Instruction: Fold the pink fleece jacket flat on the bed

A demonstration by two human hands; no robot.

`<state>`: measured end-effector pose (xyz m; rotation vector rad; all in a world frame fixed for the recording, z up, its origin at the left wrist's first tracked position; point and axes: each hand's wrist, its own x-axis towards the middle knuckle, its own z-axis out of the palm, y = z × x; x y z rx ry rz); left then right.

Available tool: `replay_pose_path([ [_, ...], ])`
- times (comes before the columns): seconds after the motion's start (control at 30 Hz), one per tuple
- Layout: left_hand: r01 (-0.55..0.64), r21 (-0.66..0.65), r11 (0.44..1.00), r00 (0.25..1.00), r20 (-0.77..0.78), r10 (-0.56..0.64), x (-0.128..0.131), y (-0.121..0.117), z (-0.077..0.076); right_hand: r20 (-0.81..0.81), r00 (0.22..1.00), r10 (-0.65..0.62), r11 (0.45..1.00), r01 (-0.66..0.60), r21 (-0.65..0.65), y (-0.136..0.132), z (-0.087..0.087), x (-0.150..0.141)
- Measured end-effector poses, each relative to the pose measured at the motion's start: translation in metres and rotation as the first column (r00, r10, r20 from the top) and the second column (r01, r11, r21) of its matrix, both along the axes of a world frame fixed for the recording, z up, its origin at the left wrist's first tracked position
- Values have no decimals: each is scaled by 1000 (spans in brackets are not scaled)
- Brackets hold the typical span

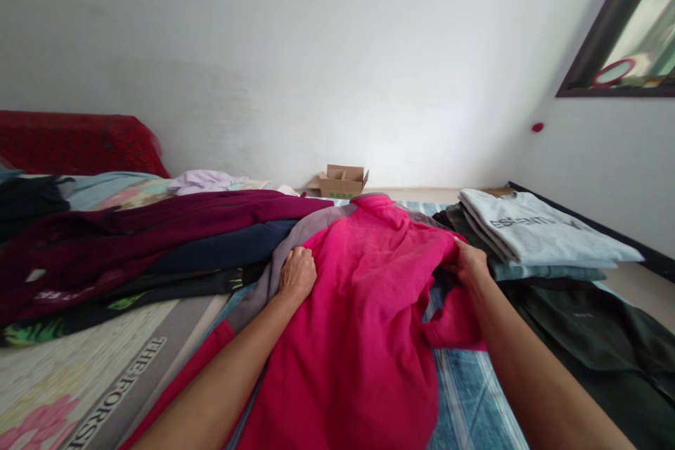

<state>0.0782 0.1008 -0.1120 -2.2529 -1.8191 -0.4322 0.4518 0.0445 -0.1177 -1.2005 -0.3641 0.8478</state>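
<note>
A pink fleece jacket (358,323) lay on a blue striped sheet (469,394). The left hand (298,274) gathered its near edge, fingers curled together; the right hand (469,264) held the opposite side, fingers clamped on the fleece.

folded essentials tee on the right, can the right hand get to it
Probably yes: the right hand holds the pink fleece jacket close beside the folded tee, and nothing seems to stand between them.
</note>
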Motion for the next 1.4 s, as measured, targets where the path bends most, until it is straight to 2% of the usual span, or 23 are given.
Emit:
replay_pose_path([
  [0.13, 55, -18, 998, 998, 33, -54, -3, -9, -2, -96, 978, 185, 983, -183, 32, -20, -10, -33],
  [0.2, 83, -24, 996, 995, 49, -81, -4, -17, -4, -97, 970, 225, 973, -218, 73, -28, -13, -47],
  [0.33, 110, -62, 992, 993, 38, -108, -10, -38, -4, -60, 991, 122, 988, -115, 100, -29, -6, -55],
  [0.47, 118, -114, 987, 993, 22, -116, -18, -56, 0, 32, 998, -61, 996, 58, 66, -27, 15, -28],
  [0.53, 124, -121, 985, 992, 28, -121, -20, -63, 2, 98, 993, -66, 998, 66, 12, -33, 27, -10],
  [0.63, 130, -135, 982, 991, 49, -124, -23, -70, 5, 160, 987, 35, 998, -25, -61, -51, 41, 3],
  [0.7, 146, -138, 980, 988, 75, -137, -24, -76, 5, 159, 980, 118, 992, -109, -65, -66, 45, -2],
  [0.8, 173, -145, 974, 973, 178, -147, -27, -87, 3, 125, 962, 243, 970, -245, -3, -91, 44, -24],
  [0.87, 179, -170, 969, 951, 284, -125, -31, -96, 0, 86, 926, 368, 924, -375, 80, -107, 39, -41],
  [0.97, 163, -224, 961, 906, 420, -55, -39, -112, -2, 67, 828, 556, 820, -560, 122, -123, 29, -60],
  [1.03, 150, -265, 952, 875, 484, -3, -44, -122, -1, 111, 794, 597, 791, -606, 80, -126, 24, -67],
  [1.07, 148, -290, 946, 860, 510, 22, -46, -127, -1, 141, 796, 588, 798, -600, 56, -124, 21, -69],
  [1.17, 142, -352, 925, 811, 577, 95, -48, -141, 0, 184, 854, 486, 867, -497, 17, -114, 16, -75],
  [1.27, 123, -381, 916, 722, 668, 180, -46, -156, 0, 151, 908, 391, 915, -401, 43, -103, 11, -81],
  [1.33, 125, -422, 898, 609, 747, 266, -44, -168, 3, 114, 931, 348, 931, -357, 74, -98, 7, -82],
  [1.4, 213, -502, 838, 455, 810, 370, -44, -178, 8, 58, 946, 319, 941, -323, 98, -96, 5, -80],
])
